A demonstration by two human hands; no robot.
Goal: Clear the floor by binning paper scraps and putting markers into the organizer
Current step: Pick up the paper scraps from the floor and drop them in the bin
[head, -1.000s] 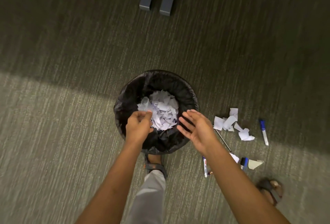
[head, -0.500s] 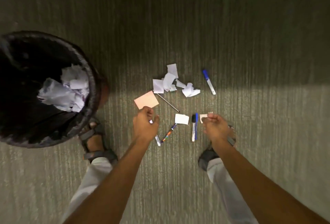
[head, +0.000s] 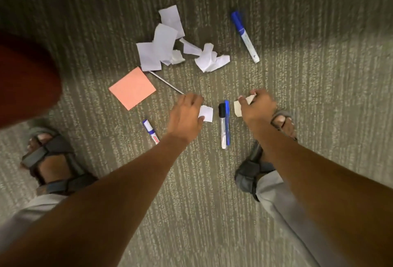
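- Left hand [head: 186, 115] pinches a small white paper scrap [head: 206, 113] on the striped grey carpet floor [head: 319, 118].
- Right hand [head: 256, 108] grips a cream paper scrap [head: 238, 107].
- A black-capped marker [head: 222, 126] and a blue pen [head: 227, 124] lie between the hands.
- Crumpled white scraps [head: 170, 43] and a blue-capped marker [head: 244, 35] lie beyond the hands.

Crowded carpet between and ahead of the hands, open carpet outward.

Between the left hand [head: 186, 115] and right hand [head: 256, 108] lie a white scrap [head: 206, 113], a black-capped marker [head: 222, 126] and a blue pen [head: 227, 122] side by side. Ahead of the left hand: thin rod [head: 168, 84], pink sticky note [head: 132, 88], white paper heap [head: 170, 43]. Ahead of the right hand, the carpet [head: 319, 96] is bare up to a blue-capped marker [head: 244, 36]. A sandalled foot [head: 281, 122] sits under the right wrist.
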